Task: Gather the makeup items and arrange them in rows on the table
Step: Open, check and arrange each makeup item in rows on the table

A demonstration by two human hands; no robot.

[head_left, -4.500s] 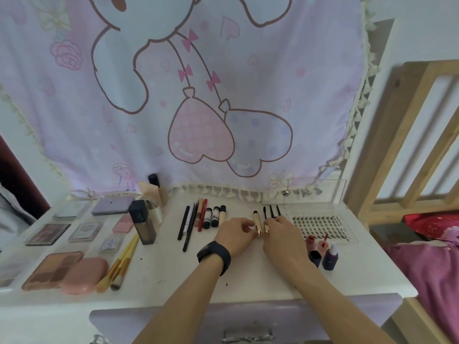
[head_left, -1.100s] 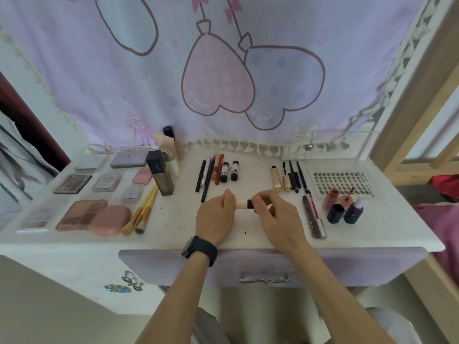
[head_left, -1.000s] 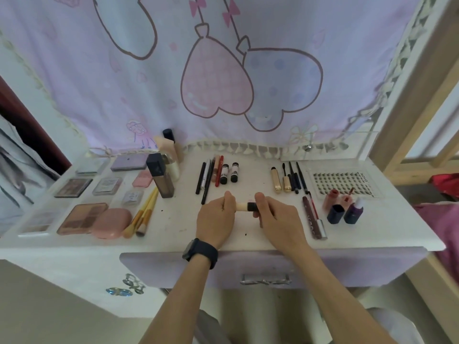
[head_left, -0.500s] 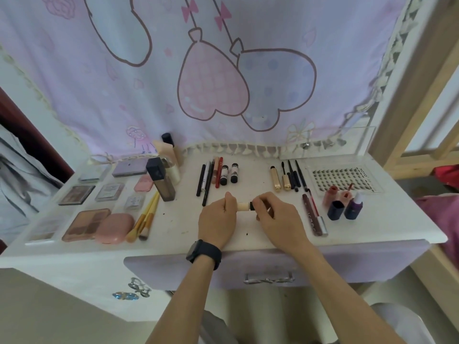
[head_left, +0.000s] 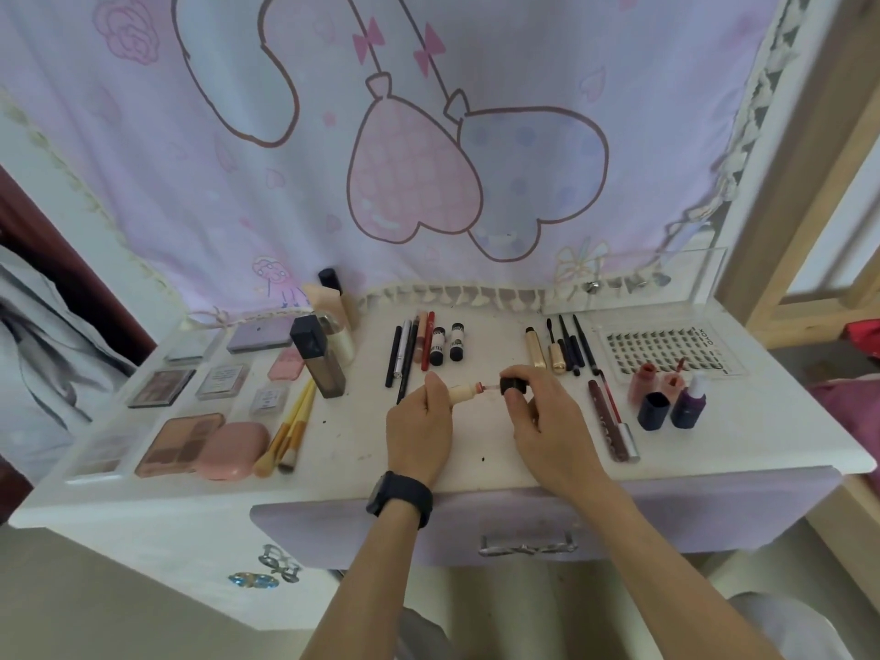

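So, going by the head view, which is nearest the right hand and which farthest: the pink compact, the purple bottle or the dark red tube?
1. dark red tube, lying just right of the right hand.
2. purple bottle, standing farther right.
3. pink compact, far across on the left.

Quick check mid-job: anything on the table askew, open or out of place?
Two things. The small beige tube in the left hand is uncapped: its black cap sits apart in the right hand, pink neck exposed. The long dark-red tube with a silver end lies slanted near the white table's front right, outside the neat rows.
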